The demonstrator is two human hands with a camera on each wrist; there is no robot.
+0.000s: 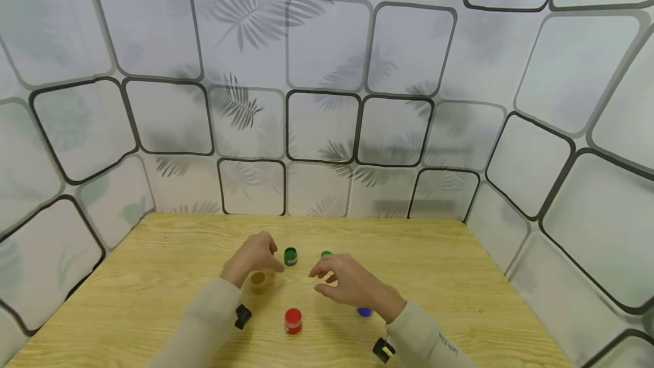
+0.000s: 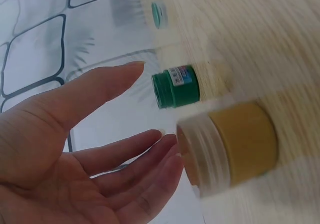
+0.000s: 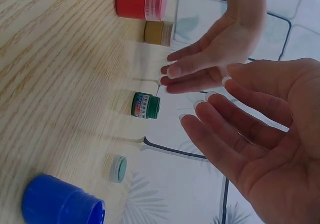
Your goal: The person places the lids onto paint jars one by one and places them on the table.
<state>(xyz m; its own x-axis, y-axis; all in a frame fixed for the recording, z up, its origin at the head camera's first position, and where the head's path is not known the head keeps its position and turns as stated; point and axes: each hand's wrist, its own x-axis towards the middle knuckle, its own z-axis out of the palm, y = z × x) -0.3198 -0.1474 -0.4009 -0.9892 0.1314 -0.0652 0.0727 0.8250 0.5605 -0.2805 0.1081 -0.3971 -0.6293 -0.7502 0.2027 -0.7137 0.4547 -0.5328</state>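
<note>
A small green paint jar (image 1: 290, 256), its lid off, stands between and a little beyond the two hands. My left hand (image 1: 257, 257) hovers just left of it, fingers loosely bent and holding nothing. Below that hand is an ochre paint jar (image 2: 250, 149), close to the fingertips in the left wrist view. My right hand (image 1: 352, 281) is held above the table on the other side, fingers parted, palm bare in the right wrist view. Behind it lies a green lid (image 3: 119, 169), mostly hidden by the hand in the head view.
A red paint jar (image 1: 293, 321) stands nearer the front, between the forearms. The blue paint jar (image 3: 55, 201) is under the right wrist, largely covered in the head view. Patterned curtains (image 1: 322, 129) enclose the wooden table (image 1: 409, 243) at the back and sides.
</note>
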